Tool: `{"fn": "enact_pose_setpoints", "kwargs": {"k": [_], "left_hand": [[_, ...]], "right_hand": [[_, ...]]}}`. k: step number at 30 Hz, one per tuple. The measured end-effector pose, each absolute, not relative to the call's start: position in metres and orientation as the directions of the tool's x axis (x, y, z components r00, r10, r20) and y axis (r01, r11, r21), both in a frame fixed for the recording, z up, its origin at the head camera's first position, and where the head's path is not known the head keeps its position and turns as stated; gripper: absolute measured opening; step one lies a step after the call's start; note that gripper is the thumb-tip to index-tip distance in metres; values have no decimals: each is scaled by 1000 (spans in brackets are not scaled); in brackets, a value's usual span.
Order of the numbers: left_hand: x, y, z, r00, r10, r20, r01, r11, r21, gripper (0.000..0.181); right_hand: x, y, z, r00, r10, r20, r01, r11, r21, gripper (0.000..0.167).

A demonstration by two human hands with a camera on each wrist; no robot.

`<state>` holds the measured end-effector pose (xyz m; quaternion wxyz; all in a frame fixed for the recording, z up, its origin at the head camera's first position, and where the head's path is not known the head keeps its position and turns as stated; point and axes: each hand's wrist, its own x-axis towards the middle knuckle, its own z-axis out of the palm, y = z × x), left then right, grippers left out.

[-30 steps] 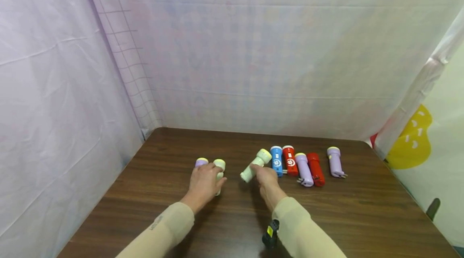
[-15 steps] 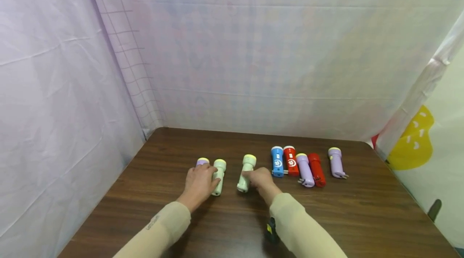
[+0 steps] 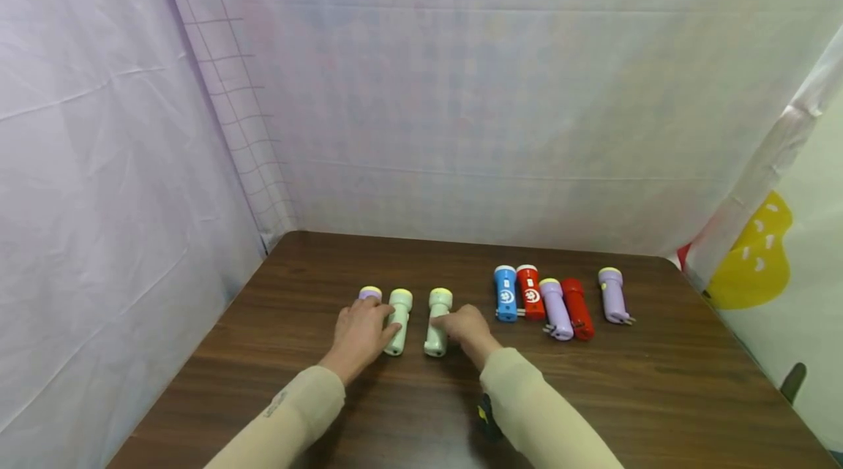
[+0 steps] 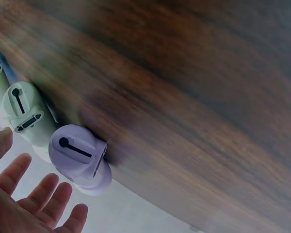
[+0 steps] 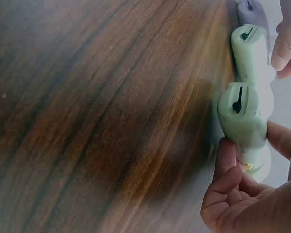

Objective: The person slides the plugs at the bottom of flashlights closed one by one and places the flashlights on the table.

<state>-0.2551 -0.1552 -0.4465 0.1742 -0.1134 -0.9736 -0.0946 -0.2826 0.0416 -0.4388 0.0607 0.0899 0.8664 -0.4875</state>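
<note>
My right hand [image 3: 469,328] pinches a pale green flashlight [image 3: 436,339] between thumb and fingers. Its pale yellow-rimmed head points away from me. In the right wrist view the thumb and curled fingers lie on either side of this flashlight [image 5: 243,119]. A second pale green flashlight [image 3: 396,339] lies to its left, roughly parallel, with a gap between them. My left hand [image 3: 358,328] hovers over or rests on it and a purple flashlight [image 3: 370,293], which it mostly covers. In the left wrist view that hand's fingers [image 4: 39,196] are loosely spread beside the purple flashlight [image 4: 75,153].
Right of the hands lie a blue flashlight [image 3: 506,295], a red one [image 3: 530,293], a purple one [image 3: 556,312] and another red one [image 3: 577,310] close together. A purple flashlight [image 3: 613,297] lies apart. Several have plug prongs sticking out. White curtains [image 3: 461,88] enclose the brown table [image 3: 296,264].
My right hand has brought its pale green flashlight left and nearer to me, turning it from a slant to nearly parallel with the other green one. The left hand has barely moved.
</note>
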Motion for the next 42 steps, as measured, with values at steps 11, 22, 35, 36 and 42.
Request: {"fn": "enact_pose_setpoints", "kwargs": {"k": [11, 22, 35, 36, 42], "left_hand": [[-255, -157, -447, -917, 190, 350, 263, 949, 173, 33], [-253, -156, -445, -929, 180, 323, 254, 946, 203, 32], [-253, -158, -446, -931, 166, 326, 249, 940, 233, 32], [-253, -158, -447, -929, 169, 328, 253, 939, 231, 32], [-253, -157, -450, -905, 226, 360, 312, 929, 200, 33]], "right_hand": [[-279, 35, -437, -989, 68, -131, 143, 647, -749, 35], [-278, 36, -434, -988, 38, -152, 138, 673, -727, 31], [-278, 54, -431, -989, -19, -149, 110, 582, -806, 30], [-278, 56, -431, -989, -21, -146, 106, 584, -805, 31], [-284, 72, -429, -994, 1, -107, 88, 588, -804, 33]]}}
